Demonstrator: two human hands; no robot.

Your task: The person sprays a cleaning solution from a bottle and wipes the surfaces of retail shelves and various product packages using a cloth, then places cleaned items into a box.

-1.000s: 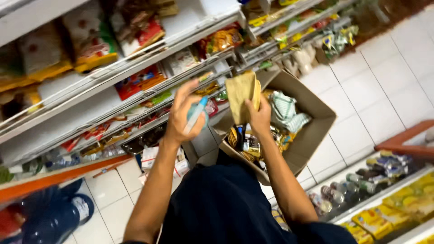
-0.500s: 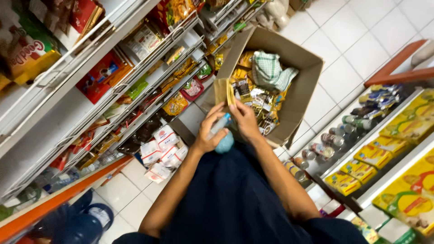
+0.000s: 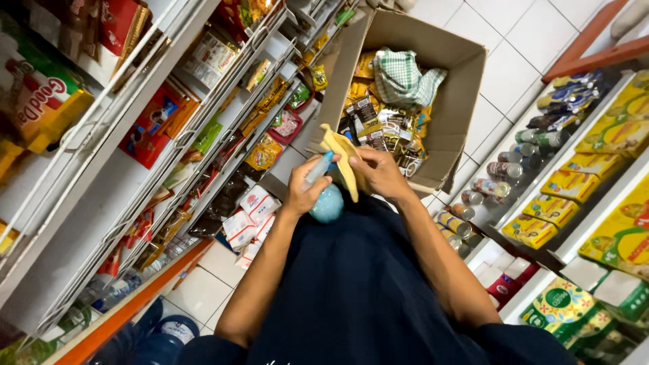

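The spray bottle (image 3: 326, 192), pale blue with a rounded body, sits in the left hand (image 3: 305, 190), gripped around its neck with the nozzle end pointing up toward one o'clock and the round body hanging down toward six, just above the dark shirt. Its long axis runs roughly from seven to one o'clock. The yellow cloth (image 3: 343, 161) hangs just beside the nozzle, at about one o'clock from the left hand, pinched in the fingers of the right hand (image 3: 380, 172), which is closed on the upper fold. The two hands are near each other, almost touching, with the cloth between nozzle and right palm; the left hand is the nearer to the bottle, the right to the cloth.

Beyond the hands, at twelve o'clock, an open cardboard box (image 3: 466, 101) stands on the tiled floor (image 3: 500, 40), filled with snack packets and a green checked towel (image 3: 404, 78). Shelves (image 3: 169, 135) of packaged goods run along nine o'clock; cans and yellow boxes fill the shelf at three o'clock.
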